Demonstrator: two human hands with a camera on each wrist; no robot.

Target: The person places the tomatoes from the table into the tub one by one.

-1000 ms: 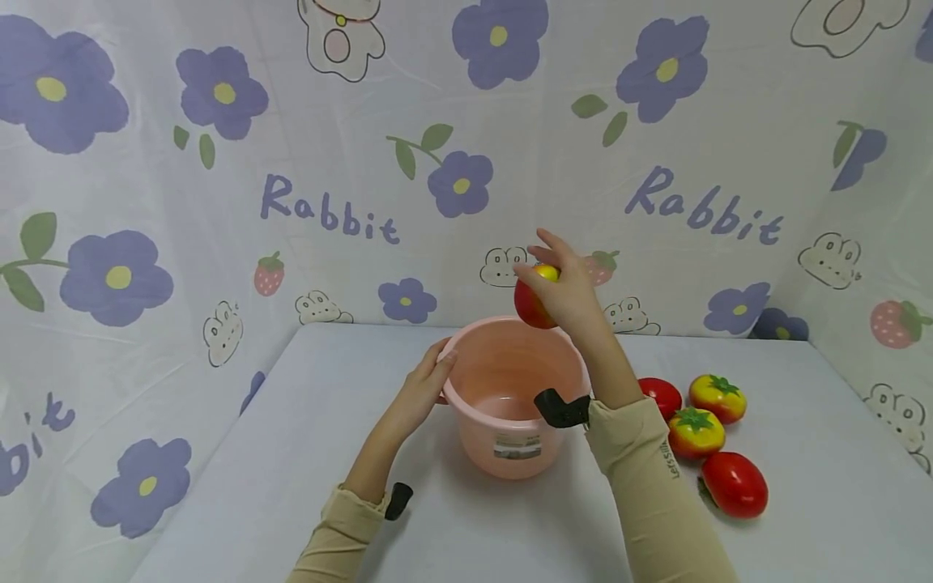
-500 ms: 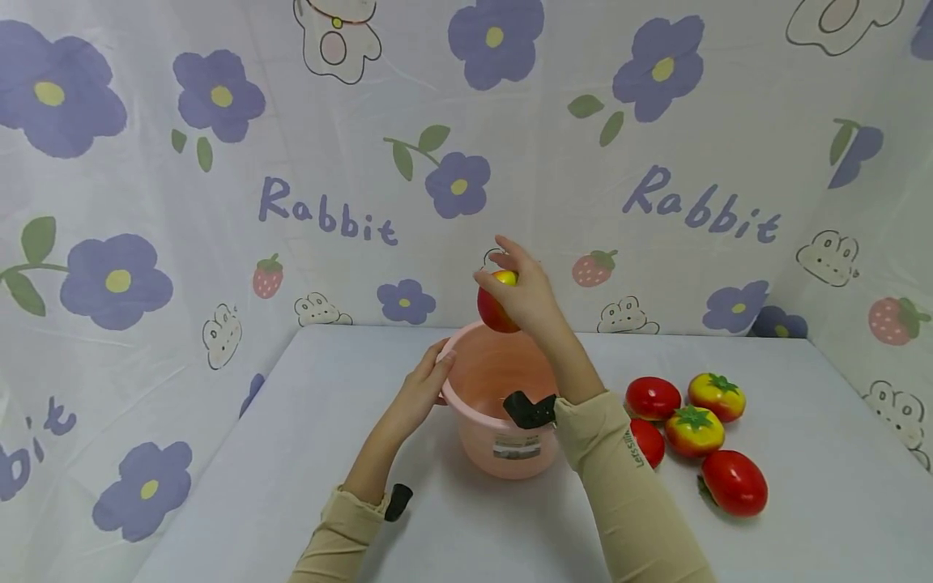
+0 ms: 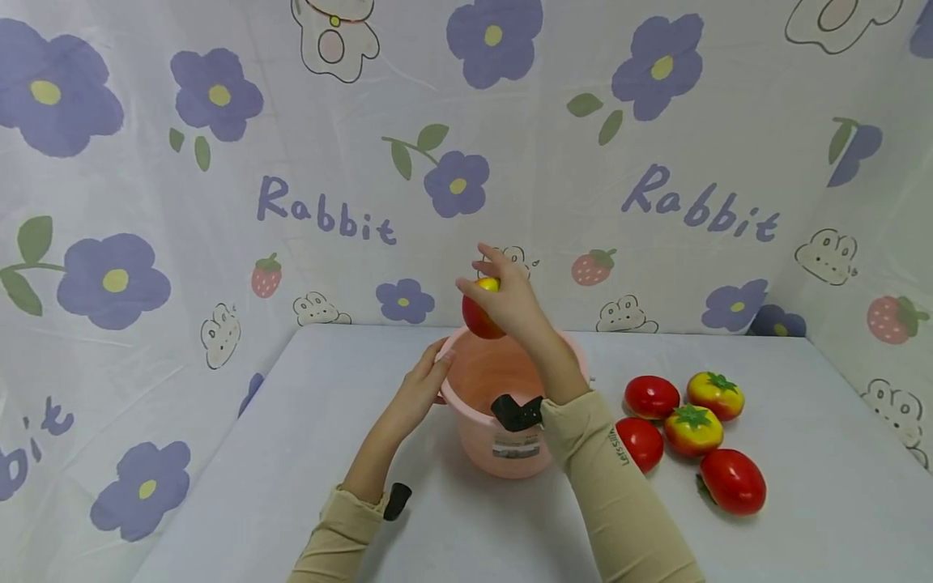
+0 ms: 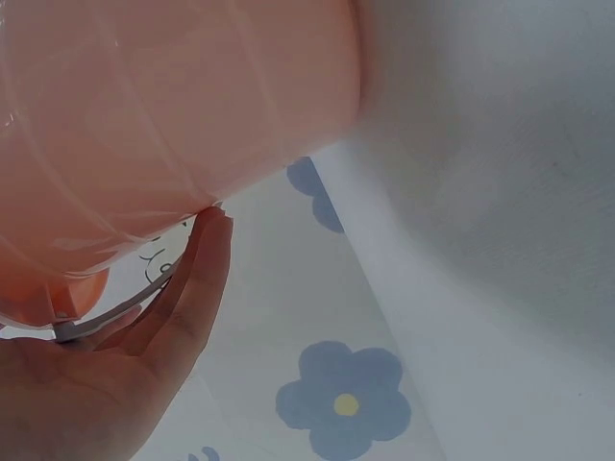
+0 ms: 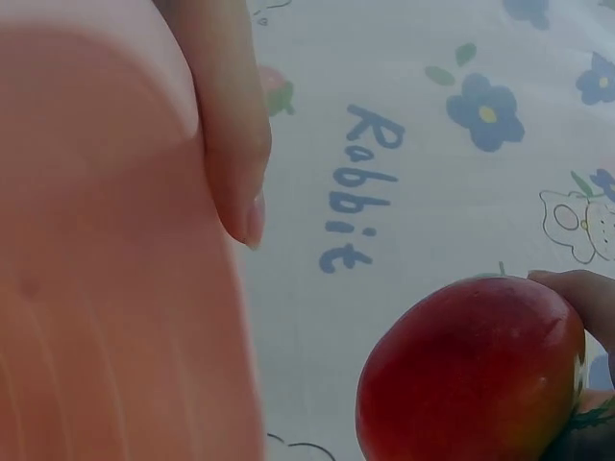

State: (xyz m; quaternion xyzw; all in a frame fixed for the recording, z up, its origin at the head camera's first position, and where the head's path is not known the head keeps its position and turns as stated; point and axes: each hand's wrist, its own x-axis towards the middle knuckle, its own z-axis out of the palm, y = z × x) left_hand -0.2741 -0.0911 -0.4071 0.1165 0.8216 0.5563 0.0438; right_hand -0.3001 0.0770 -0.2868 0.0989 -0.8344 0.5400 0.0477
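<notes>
Above the pink bucket [image 3: 503,405] on the counter [image 3: 291,453], in the head view, the right hand [image 3: 510,304] grips a red and yellow tomato [image 3: 479,314] over the rim, the left hand [image 3: 423,389] rests with straight fingers on the bucket's left side, and five more tomatoes [image 3: 688,429] lie right of the bucket. Left wrist view: straight fingers [image 4: 197,288] touch the bucket wall [image 4: 173,106]. Right wrist view: fingertips [image 5: 577,288] pinch the tomato [image 5: 471,370] beside the bucket [image 5: 106,288].
</notes>
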